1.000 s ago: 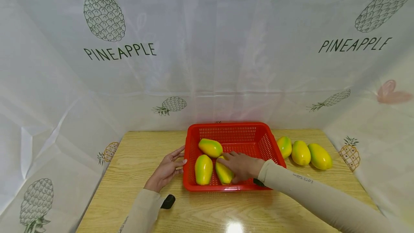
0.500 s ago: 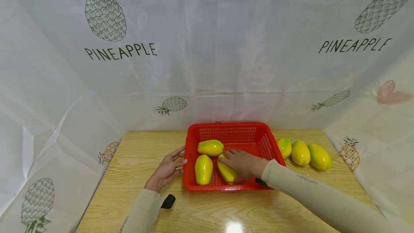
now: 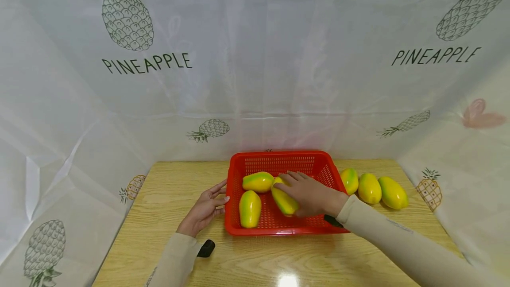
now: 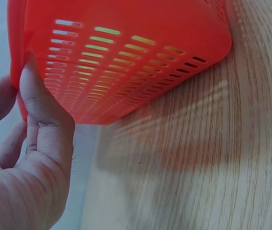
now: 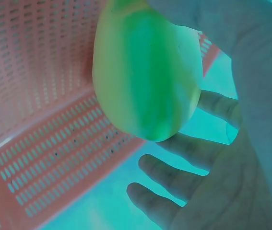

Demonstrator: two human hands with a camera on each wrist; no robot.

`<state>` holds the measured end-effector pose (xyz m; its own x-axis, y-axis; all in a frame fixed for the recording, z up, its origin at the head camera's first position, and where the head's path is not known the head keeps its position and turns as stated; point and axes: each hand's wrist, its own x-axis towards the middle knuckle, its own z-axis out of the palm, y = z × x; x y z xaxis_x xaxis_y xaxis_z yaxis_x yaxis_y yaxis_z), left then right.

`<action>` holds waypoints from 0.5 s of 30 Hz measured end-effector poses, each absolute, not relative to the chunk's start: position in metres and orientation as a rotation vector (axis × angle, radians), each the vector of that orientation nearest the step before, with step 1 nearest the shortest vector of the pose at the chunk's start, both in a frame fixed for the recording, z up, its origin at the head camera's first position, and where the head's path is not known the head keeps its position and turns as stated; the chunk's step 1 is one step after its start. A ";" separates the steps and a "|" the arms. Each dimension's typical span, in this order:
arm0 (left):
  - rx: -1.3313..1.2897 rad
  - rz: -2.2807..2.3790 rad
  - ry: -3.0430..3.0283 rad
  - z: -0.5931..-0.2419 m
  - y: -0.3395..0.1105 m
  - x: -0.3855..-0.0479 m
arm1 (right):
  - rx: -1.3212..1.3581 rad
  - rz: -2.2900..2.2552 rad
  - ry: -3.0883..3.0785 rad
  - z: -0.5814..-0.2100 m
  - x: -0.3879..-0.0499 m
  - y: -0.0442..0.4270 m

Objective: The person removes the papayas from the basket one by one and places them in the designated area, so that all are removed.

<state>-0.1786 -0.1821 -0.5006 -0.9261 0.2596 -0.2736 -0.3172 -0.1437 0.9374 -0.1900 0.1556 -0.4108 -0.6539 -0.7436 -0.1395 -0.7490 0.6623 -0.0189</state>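
Observation:
In the head view, a red plastic basket (image 3: 287, 231) stands on the wooden table with three yellow-green mangoes in it. My right hand (image 3: 312, 195) reaches over the right side and grips one mango (image 3: 283, 199) from above. In the right wrist view that mango (image 5: 147, 76) lies between thumb and fingers, some fingers spread apart from it. A second mango (image 3: 258, 182) lies sideways at the back left, and a third mango (image 3: 250, 209) points lengthwise at the front left. My left hand (image 3: 205, 211) holds the basket's left rim, pinched between thumb and fingers in the left wrist view (image 4: 37, 143).
Right of the basket, three more mangoes sit in a row: a near mango (image 3: 349, 181), a middle mango (image 3: 369, 188) and an outer mango (image 3: 393, 193). A white pineapple-printed sheet (image 3: 279, 79) encloses the wooden table (image 3: 239, 260) at the back and sides.
My right hand has moved the gripped mango back and to the right, away from the basket's front wall. The back-left mango has turned more sideways. My left hand stays at the rim.

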 end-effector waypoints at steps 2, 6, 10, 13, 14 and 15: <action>-0.069 2.124 1.754 -0.501 -0.182 -0.179 | -1.246 0.040 2.752 -0.406 -0.189 0.160; -0.068 2.124 1.750 -0.501 -0.183 -0.179 | -1.251 0.004 2.787 -0.400 -0.188 0.170; -0.066 2.121 1.755 -0.501 -0.183 -0.179 | -1.252 -0.019 2.834 -0.396 -0.187 0.181; -0.067 2.121 1.755 -0.501 -0.183 -0.179 | -1.259 -0.029 2.867 -0.393 -0.184 0.188; -0.067 2.122 1.754 -0.501 -0.183 -0.179 | -1.260 -0.030 2.878 -0.391 -0.184 0.191; -0.067 2.122 1.751 -0.501 -0.183 -0.179 | -1.261 -0.034 2.888 -0.390 -0.183 0.193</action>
<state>-0.1789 -0.1829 -0.5014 -0.9239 0.2632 -0.2778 -0.3227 -0.1457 0.9352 -0.1830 0.1934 -0.3899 -0.6800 -0.7330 0.0178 -0.7332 0.6798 -0.0158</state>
